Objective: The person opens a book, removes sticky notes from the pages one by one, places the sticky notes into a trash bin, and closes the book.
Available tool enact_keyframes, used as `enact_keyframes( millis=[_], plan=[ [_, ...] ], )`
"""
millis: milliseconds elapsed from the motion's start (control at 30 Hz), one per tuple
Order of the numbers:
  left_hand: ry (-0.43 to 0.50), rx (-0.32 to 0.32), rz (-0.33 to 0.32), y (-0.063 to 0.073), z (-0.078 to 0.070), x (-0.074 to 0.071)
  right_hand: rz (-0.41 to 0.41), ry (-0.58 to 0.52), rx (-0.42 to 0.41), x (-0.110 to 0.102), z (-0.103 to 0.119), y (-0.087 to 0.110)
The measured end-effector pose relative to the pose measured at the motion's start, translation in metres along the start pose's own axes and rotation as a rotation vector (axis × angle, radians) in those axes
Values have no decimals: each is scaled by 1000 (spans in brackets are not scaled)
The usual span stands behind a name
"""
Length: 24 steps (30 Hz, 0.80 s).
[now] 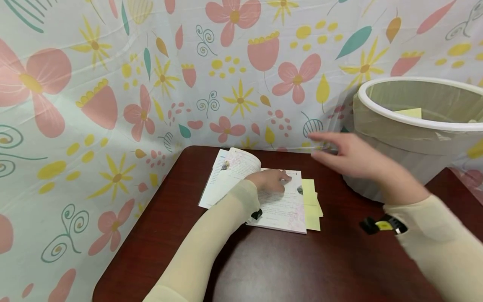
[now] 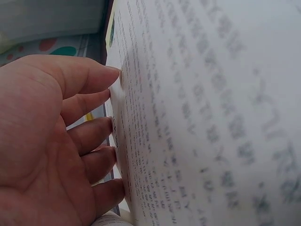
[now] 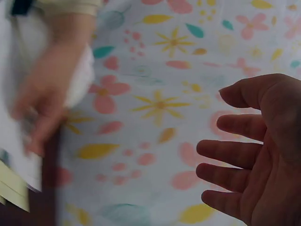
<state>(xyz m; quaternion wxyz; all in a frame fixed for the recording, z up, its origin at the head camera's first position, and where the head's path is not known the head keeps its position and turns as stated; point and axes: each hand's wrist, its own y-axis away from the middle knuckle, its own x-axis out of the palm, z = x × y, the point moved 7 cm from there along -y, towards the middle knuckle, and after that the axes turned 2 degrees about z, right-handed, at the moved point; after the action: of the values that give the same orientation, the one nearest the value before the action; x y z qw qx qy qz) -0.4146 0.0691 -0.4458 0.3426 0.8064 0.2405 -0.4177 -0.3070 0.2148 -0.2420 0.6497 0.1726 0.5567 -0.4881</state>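
An open book (image 1: 281, 214) with printed text lies on the table, its left-hand pages (image 1: 241, 161) bowing upward. Yellow sticky notes (image 1: 311, 209) stick out past its right edge. My left hand (image 1: 268, 181) rests on the right-hand page, and in the left wrist view its fingertips (image 2: 104, 129) touch the printed paper, the fingers slightly bent. Raised to the right of the book, my right hand (image 1: 349, 155) is in the air beside the bin. The right wrist view shows its fingers (image 3: 230, 153) spread apart with nothing between them.
A white-rimmed bin (image 1: 377, 155) with a clear liner stands at the right, a piece of yellow paper (image 1: 411, 112) inside it. The dark red-brown table (image 1: 271, 264) ends at a flower-patterned curtain (image 1: 241, 75) behind and to the left.
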Motion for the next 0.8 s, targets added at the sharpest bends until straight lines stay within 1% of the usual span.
enact_keyframes(
  millis=[133,200,300,400,500,600,800],
  plan=[
    [-14,-6,3,-2,1,-1,112,-125,87,58,-21,9],
    [-7,-16,-1,-3,2,-1,160,-160,123,86,-31,13],
    [-6,-24,-13,-3,3,-1,222,-184,190,122,-44,20],
    [-4,-18,-22,-3,3,-1,272,-191,246,149,-52,27],
    [-12,-4,-25,-4,3,-1,332,-202,289,167,-56,33],
    [-30,9,-29,-5,2,-1,373,-212,310,177,-57,36],
    [-36,8,-23,-5,1,0,377,-219,337,185,-60,39]
  ],
)
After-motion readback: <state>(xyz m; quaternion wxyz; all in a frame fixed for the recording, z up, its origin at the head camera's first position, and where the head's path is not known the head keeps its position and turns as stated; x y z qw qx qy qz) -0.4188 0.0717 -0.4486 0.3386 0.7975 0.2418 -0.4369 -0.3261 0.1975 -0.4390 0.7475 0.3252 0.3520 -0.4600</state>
